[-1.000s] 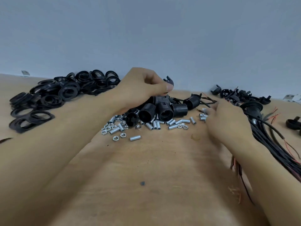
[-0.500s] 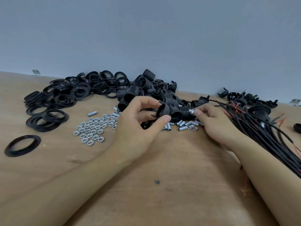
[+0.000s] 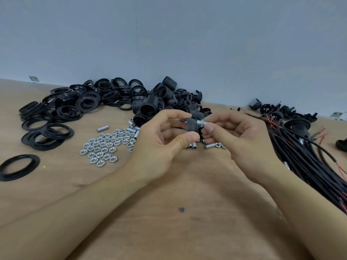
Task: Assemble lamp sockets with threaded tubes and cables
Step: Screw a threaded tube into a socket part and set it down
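Observation:
My left hand pinches a black lamp socket part between thumb and fingers, lifted above the wooden table. My right hand pinches a short silver threaded tube whose end meets the socket part's right side. Behind the hands lies a heap of black threaded socket bodies. Loose silver tubes lie under the hands. A bundle of black cables with red wire ends runs along the right side.
Black rings are piled at the back left, and one ring lies alone at the left edge. Several silver hex nuts are spread left of centre. More black socket parts sit at the back right. A grey wall stands behind the table.
Both hands left the piles and came together above the table. The left hand brought a black socket part, the right hand a silver tube, and the tube now meets the part.

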